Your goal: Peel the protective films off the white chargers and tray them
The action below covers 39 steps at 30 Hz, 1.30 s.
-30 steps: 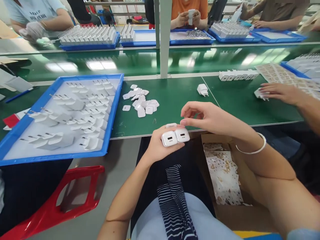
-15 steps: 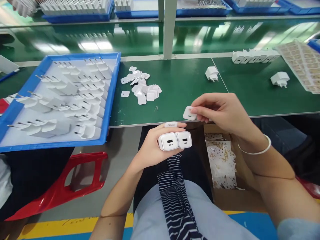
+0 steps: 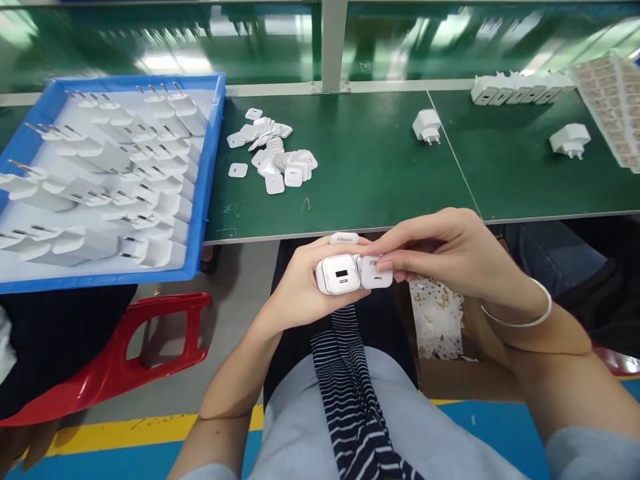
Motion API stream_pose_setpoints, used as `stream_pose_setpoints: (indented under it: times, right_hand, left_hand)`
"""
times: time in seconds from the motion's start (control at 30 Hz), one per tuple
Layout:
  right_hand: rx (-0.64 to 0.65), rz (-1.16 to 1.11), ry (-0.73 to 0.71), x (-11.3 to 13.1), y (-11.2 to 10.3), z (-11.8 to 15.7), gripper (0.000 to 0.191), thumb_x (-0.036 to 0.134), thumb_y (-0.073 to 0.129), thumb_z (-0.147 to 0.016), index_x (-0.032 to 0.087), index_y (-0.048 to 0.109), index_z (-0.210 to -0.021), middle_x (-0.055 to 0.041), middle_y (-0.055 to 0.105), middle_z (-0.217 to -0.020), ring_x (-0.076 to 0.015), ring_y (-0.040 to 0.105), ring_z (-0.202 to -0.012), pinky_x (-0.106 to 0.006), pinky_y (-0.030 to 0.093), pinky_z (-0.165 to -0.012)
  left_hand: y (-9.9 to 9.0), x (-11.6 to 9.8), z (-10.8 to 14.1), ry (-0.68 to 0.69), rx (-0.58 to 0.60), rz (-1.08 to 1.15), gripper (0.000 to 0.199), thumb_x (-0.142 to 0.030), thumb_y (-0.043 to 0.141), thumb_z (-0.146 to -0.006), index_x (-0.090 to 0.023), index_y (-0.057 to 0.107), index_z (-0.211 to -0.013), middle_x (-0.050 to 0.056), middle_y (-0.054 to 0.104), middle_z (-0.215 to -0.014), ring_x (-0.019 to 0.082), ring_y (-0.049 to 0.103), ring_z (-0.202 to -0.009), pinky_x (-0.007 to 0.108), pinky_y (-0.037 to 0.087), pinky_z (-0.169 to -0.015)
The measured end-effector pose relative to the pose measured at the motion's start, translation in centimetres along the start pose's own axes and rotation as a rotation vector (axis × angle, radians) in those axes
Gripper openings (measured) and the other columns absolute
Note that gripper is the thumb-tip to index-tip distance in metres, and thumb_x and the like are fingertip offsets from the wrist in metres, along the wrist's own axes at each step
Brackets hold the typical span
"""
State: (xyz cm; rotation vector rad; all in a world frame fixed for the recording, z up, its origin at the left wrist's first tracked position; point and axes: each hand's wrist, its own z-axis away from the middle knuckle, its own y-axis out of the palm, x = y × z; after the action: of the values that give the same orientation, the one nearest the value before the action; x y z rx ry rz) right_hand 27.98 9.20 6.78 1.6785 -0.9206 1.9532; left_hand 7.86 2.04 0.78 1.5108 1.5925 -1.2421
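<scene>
right hand [image 3: 445, 250] pinches a white port cover [image 3: 371, 280] now against one of two usb chargers [image 3: 341, 274] clasped in the left hand [image 3: 299, 285].

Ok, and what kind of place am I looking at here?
Probably a factory assembly line: a long green workbench, a blue tray filled with matching white plug adapters, and a pile of small loose covers.
</scene>
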Motion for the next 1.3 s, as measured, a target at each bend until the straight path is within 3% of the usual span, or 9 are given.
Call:
stream_pose_setpoints:
  times: [0.5,0.73,0.93,1.13,1.3]
  right_hand:
    - [0.068,0.137,0.052,0.2,-0.3,-0.4,0.01,0.034,0.078,-0.084,0.026,0.081,-0.089,-0.0003,0.073,-0.071,-0.0141,0.058,-0.054,-0.03,0.046,-0.048]
    - [0.082,0.141,0.088,0.5,-0.2,-0.6,0.011,0.027,0.077,-0.083,0.022,0.074,-0.092,0.0049,0.066,-0.057,-0.0112,0.058,-0.051,-0.026,0.044,-0.048]
    - [0.128,0.158,0.112,0.4,-0.5,-0.6,0.02,0.039,0.075,-0.086,0.022,0.065,-0.089,0.0047,0.065,-0.058,-0.0115,0.059,-0.052,-0.027,0.043,-0.051]
    - [0.049,0.274,0.011,-1.0,0.0,-0.6,0.028,0.047,0.076,-0.085,0.023,0.061,-0.085,0.0111,0.038,-0.048,-0.0081,0.034,-0.046,-0.027,0.031,-0.051]
    - [0.07,0.066,-0.087,-3.2,0.3,-1.2,0.031,0.05,0.07,-0.09,0.021,0.061,-0.096,0.0092,0.044,-0.054,-0.0091,0.036,-0.05,-0.026,0.03,-0.05]
  left_hand:
    - [-0.2,0.0,0.2,-0.006,0.027,-0.052,0.043,-0.015,0.087,-0.071,-0.02,0.075,-0.112,0.007,0.077,-0.113,0.021,0.074,-0.1,0.032,0.062,-0.087]
    - [-0.3,-0.1,0.2,-0.017,0.061,-0.102,0.04,-0.017,0.084,-0.075,-0.021,0.074,-0.114,0.007,0.077,-0.112,0.021,0.074,-0.102,0.032,0.061,-0.087]
    - [-0.3,-0.1,0.2,0.011,0.07,-0.127,0.039,-0.017,0.084,-0.075,-0.02,0.075,-0.113,0.007,0.078,-0.112,0.02,0.074,-0.1,0.029,0.061,-0.085]
    - [-0.1,0.1,0.3,-0.023,0.041,-0.081,0.04,-0.02,0.087,-0.072,-0.021,0.076,-0.11,0.007,0.078,-0.114,0.023,0.073,-0.105,0.035,0.061,-0.093]
    - [-0.2,0.3,0.5,-0.018,0.036,-0.032,0.039,-0.021,0.088,-0.071,-0.021,0.076,-0.108,0.007,0.079,-0.107,0.022,0.074,-0.098,0.034,0.062,-0.088]
